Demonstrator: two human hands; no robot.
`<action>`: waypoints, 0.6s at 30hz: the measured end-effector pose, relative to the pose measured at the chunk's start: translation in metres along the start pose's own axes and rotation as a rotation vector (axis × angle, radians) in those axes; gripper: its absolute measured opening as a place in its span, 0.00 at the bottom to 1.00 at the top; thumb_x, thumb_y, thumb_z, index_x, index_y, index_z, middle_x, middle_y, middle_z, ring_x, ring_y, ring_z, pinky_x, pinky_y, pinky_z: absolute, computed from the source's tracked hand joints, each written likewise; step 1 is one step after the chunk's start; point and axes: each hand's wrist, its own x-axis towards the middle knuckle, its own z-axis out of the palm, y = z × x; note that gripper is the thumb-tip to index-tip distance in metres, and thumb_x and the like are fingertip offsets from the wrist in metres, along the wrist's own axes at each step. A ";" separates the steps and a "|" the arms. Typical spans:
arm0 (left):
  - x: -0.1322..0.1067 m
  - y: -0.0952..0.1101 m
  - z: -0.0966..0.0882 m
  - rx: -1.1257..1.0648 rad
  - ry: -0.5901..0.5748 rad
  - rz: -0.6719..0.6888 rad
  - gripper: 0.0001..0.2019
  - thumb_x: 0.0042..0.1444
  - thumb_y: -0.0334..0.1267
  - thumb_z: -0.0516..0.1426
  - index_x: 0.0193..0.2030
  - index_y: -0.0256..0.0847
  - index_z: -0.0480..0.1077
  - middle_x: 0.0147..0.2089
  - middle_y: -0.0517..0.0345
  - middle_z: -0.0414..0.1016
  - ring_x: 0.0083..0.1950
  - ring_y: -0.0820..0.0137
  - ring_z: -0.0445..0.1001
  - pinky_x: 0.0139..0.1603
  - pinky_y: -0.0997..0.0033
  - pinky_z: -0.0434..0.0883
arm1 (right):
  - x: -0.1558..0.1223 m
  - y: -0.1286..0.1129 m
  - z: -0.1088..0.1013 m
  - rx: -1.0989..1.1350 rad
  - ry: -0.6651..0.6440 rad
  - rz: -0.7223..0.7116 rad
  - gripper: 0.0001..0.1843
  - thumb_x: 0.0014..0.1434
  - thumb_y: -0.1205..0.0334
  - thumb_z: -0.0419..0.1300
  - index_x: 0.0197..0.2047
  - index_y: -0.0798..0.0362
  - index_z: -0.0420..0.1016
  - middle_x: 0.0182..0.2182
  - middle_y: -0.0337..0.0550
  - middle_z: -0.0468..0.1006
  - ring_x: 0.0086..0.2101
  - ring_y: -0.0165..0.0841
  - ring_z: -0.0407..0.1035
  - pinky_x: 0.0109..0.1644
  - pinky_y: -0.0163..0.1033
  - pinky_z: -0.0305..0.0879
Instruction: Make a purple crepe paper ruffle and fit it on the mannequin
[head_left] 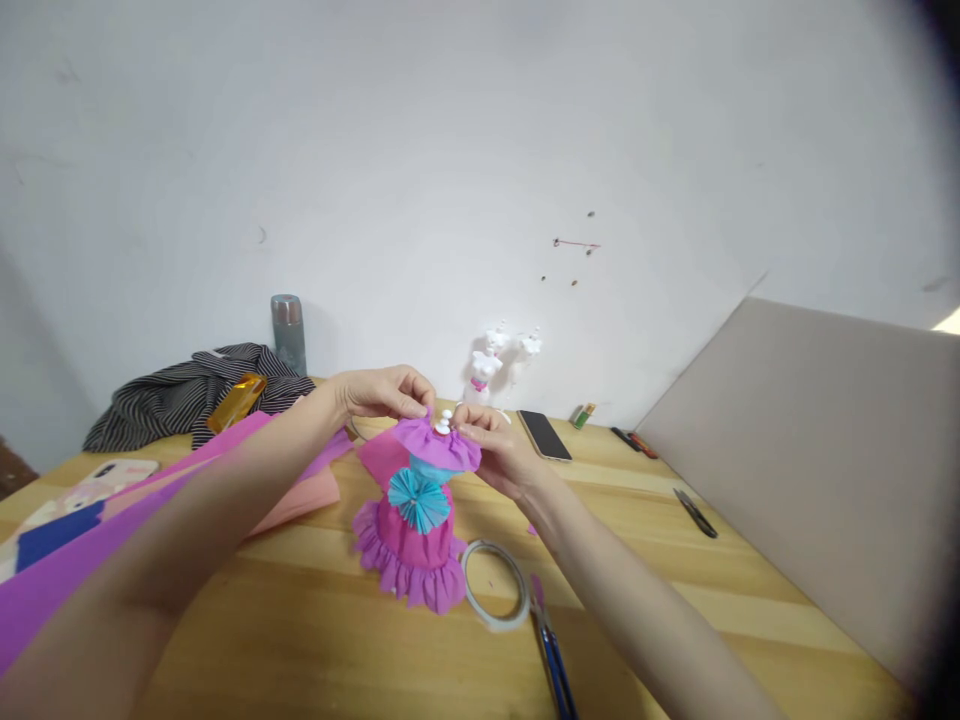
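A small mannequin wears a paper dress (415, 530) with a pink skirt, purple ruffles and a blue fan-shaped bow, standing on the wooden table (300, 620). My left hand (382, 392) pinches the purple ruffled collar from the upper left. My right hand (489, 445) pinches the same collar from the right, fingers pressed on the paper near the white neck knob (444, 422).
A tape roll (495, 585) and blue-handled scissors (551, 650) lie just right of the dress. Pink and purple paper sheets (112, 530) spread to the left. A phone (544, 435), black snips (695, 513), white mannequins (491, 365), a flask (288, 333) and striped cloth (187, 395) sit further back.
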 end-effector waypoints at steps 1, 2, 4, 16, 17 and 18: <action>0.000 -0.001 -0.001 -0.001 0.001 -0.002 0.14 0.41 0.41 0.71 0.29 0.32 0.78 0.27 0.52 0.79 0.26 0.74 0.74 0.31 0.76 0.71 | 0.000 0.000 0.000 0.004 0.002 0.004 0.18 0.40 0.55 0.76 0.23 0.55 0.73 0.17 0.33 0.67 0.18 0.23 0.58 0.23 0.29 0.56; 0.000 -0.002 -0.001 -0.001 -0.001 -0.005 0.14 0.41 0.41 0.72 0.29 0.32 0.78 0.28 0.52 0.79 0.27 0.74 0.74 0.31 0.76 0.71 | 0.001 0.001 0.001 0.007 0.003 0.007 0.18 0.40 0.56 0.76 0.23 0.56 0.73 0.17 0.32 0.67 0.18 0.22 0.58 0.23 0.28 0.55; 0.001 -0.002 -0.001 0.002 -0.009 -0.013 0.14 0.41 0.41 0.71 0.30 0.32 0.78 0.28 0.52 0.79 0.27 0.74 0.74 0.31 0.77 0.71 | 0.001 0.002 0.001 0.012 0.006 0.012 0.18 0.39 0.56 0.77 0.23 0.56 0.74 0.18 0.33 0.67 0.19 0.22 0.58 0.23 0.28 0.55; 0.002 -0.007 0.007 0.011 0.001 0.032 0.15 0.42 0.45 0.71 0.31 0.34 0.79 0.29 0.52 0.80 0.28 0.72 0.74 0.32 0.75 0.72 | 0.003 0.012 0.003 0.036 0.008 0.014 0.17 0.40 0.55 0.75 0.23 0.55 0.74 0.16 0.33 0.66 0.18 0.23 0.54 0.22 0.30 0.52; 0.002 -0.006 0.008 0.019 0.014 0.044 0.15 0.42 0.45 0.70 0.30 0.34 0.79 0.29 0.52 0.79 0.28 0.73 0.74 0.32 0.76 0.71 | 0.003 0.013 0.003 0.039 0.010 0.011 0.17 0.41 0.55 0.75 0.24 0.55 0.74 0.16 0.33 0.66 0.18 0.23 0.53 0.22 0.30 0.52; 0.001 -0.005 0.008 0.029 0.029 0.059 0.14 0.43 0.45 0.70 0.30 0.34 0.79 0.28 0.52 0.79 0.28 0.73 0.74 0.32 0.76 0.71 | 0.004 0.014 0.004 0.041 0.013 0.008 0.17 0.41 0.55 0.75 0.24 0.55 0.73 0.17 0.33 0.65 0.18 0.23 0.53 0.22 0.30 0.52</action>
